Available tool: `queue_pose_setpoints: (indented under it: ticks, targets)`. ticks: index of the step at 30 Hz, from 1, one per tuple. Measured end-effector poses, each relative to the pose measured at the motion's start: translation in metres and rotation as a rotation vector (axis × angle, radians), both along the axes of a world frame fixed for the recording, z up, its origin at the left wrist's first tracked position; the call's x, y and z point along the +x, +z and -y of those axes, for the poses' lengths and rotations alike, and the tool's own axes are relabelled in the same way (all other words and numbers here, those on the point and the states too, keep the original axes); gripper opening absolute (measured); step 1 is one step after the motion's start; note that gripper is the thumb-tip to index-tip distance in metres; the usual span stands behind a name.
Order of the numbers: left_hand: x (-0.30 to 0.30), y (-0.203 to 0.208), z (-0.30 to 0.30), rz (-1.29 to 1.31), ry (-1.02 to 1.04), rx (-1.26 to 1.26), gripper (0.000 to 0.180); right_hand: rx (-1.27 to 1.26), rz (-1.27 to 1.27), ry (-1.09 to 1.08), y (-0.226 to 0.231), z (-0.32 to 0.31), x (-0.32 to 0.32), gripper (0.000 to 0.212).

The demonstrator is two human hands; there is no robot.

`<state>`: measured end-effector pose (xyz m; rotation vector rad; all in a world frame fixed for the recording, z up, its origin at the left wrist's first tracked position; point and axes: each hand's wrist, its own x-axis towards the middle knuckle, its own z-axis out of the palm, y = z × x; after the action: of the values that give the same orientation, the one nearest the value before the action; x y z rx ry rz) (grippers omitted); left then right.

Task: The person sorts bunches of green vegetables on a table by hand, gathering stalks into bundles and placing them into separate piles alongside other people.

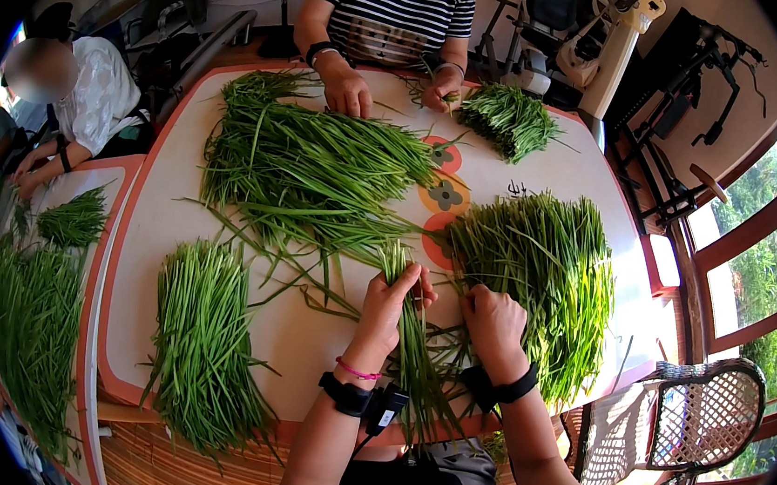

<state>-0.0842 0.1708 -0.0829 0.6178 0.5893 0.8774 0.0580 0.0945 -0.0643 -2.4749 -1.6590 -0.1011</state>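
Observation:
My left hand (392, 304) is wrapped round a small bunch of garlic chives (414, 362). Their pale ends stick up above my thumb, and the long green leaves trail down over the table's near edge. Just to the right, my right hand (495, 326) is closed in a fist beside the big right-hand pile of chives (545, 267); what its fingers hold, if anything, is hidden. A neat stack of chives (203, 327) lies to the left. Beyond my hands spreads a wide loose heap of chives (312, 165), with stray leaves scattered toward me.
Across the white table (149, 248), a person in a striped shirt (392, 14) handles chives beside a smaller pile (508, 121). At left, another person (99, 88) works at a second chive-laden table (108, 192). A wicker chair (704, 418) stands at the right corner.

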Motion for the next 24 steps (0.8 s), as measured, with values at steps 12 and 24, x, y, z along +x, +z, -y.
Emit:
queue_pose_setpoints:
  ticks: [12,24]
  targets:
    - [0.002,-0.001,0.001,-0.015,0.055,-0.073,0.018,0.207,-0.2,0.056,0.002,0.0,-0.004,0.015]
    - [-0.001,-0.001,0.001,-0.121,-0.027,0.005,0.026,0.193,-0.94,0.101,0.029,0.004,-0.02,0.012]
